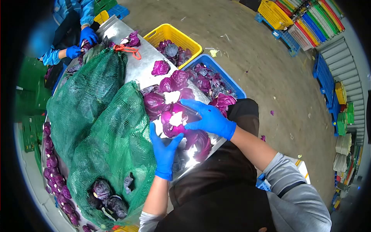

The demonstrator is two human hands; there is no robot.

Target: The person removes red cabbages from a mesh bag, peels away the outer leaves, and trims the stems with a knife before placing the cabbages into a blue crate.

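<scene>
A red cabbage [167, 128] with a white cut patch sits between my hands on the metal table [145, 73]. My left hand [165, 154], in a blue glove, cups its near left side, thumb and forefinger spread around it. From the right, my right hand [210, 119], also gloved in blue, reaches over the cabbage with a thin dark knife-like tool [192, 110] between forefinger and thumb. More red cabbages [155, 103] lie just beyond, and loose purple leaves [200, 145] lie under my right hand.
Green mesh sacks [112, 143] of cabbages fill the table's left. Across the far edge stand a blue crate [218, 69] and a yellow crate [170, 33] of leaves. At top left, a co-worker's gloved hands [88, 35] handle cabbage. Rows of red cabbages [56, 174] line the far left.
</scene>
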